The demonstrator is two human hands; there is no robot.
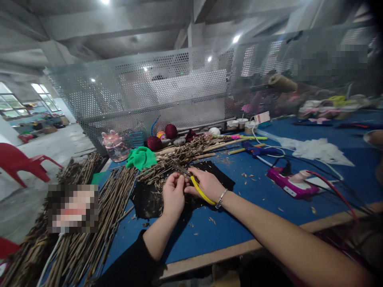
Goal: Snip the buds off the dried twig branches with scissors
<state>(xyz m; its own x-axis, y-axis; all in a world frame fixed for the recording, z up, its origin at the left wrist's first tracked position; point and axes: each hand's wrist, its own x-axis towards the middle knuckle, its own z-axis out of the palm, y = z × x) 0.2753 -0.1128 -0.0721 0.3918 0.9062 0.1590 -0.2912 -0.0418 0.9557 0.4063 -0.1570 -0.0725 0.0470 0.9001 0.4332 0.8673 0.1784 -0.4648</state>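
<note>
My right hand (207, 185) is closed round yellow-handled scissors (200, 192), whose dark blades point up and to the left. Close beside it, my left hand (173, 194) pinches thumb to fingers near the blades; whatever is between the fingertips is too small to make out. Both hands are above a black cloth (149, 200) scattered with plant scraps. A heap of dried stalks with seed heads (163, 164) lies just beyond the hands. To the left, many long bare stalks (98, 223) lie in a loose bundle.
On the blue table (254, 211) stand a purple power strip (291, 183) with cables and a blue glue gun (254, 150). A green cloth (141, 158), a pink-lidded jar (115, 146) and dark red yarn balls (171, 131) sit before a perforated metal screen (149, 87).
</note>
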